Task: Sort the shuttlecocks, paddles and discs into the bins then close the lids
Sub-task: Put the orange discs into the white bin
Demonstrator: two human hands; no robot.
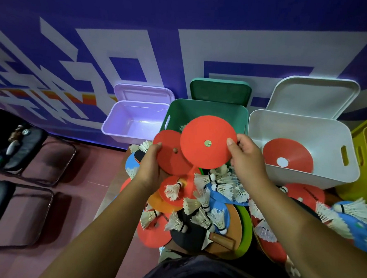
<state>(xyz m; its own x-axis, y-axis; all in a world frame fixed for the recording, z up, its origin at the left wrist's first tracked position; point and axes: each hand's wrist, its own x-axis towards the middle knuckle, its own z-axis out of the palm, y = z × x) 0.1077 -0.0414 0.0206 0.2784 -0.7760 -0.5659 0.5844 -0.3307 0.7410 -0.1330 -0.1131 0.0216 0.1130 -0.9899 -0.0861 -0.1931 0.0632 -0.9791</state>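
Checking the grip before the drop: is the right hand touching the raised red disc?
Touching. Head view: the right hand pinches the raised red disc at its right edge.

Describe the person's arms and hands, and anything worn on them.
The left arm and right arm are bare, no sleeves showing. The left hand and right hand wear no gloves; no rings, watch or bands visible.

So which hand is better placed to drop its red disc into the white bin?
Right. The right hand pinches a red disc beside the white bin, which already holds one; the left hand is farther away.
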